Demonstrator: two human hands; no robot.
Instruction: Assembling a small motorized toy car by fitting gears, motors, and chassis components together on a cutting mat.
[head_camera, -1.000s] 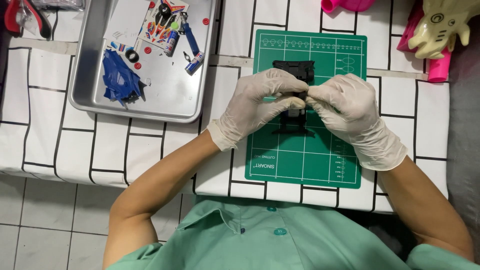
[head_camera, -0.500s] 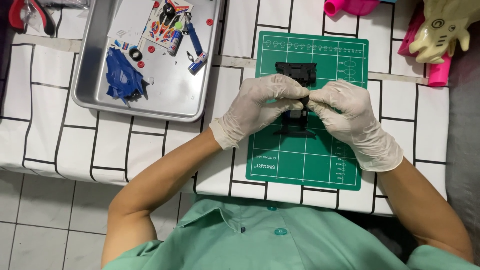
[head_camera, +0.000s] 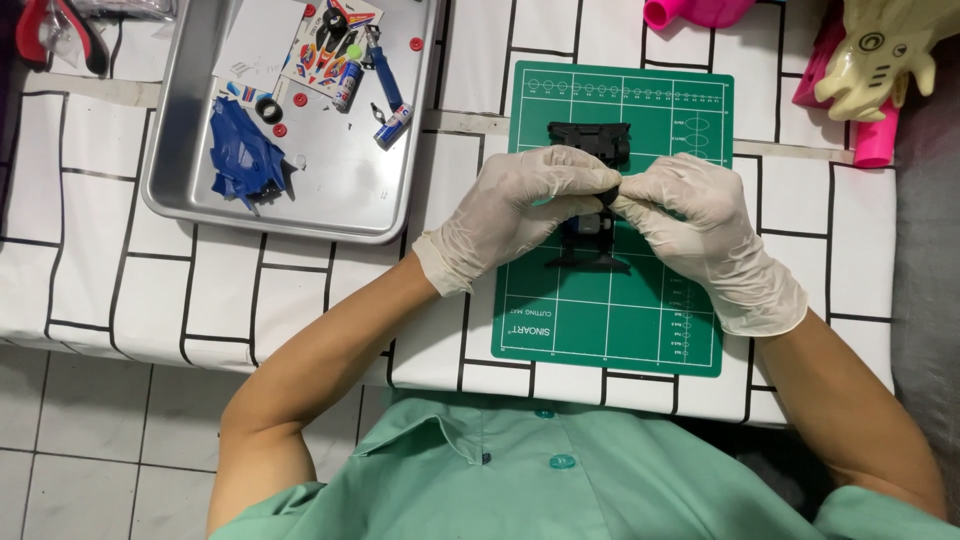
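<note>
A small black plastic toy-car chassis (head_camera: 588, 215), angular and matte, is held over the middle of a green gridded cutting mat (head_camera: 620, 320). It is pinched from both sides by the left hand (head_camera: 515, 205) and the right hand (head_camera: 700, 235), both in thin pale gloves, fingertips meeting above it. A shiny metal tray (head_camera: 330, 190) with a glossy blue car body (head_camera: 245, 155) is seen far left.

Single head-worn view, looking straight down, close over green cutting mat (head_camera: 620, 320), tray (head_camera: 175, 150) at upper left
</note>
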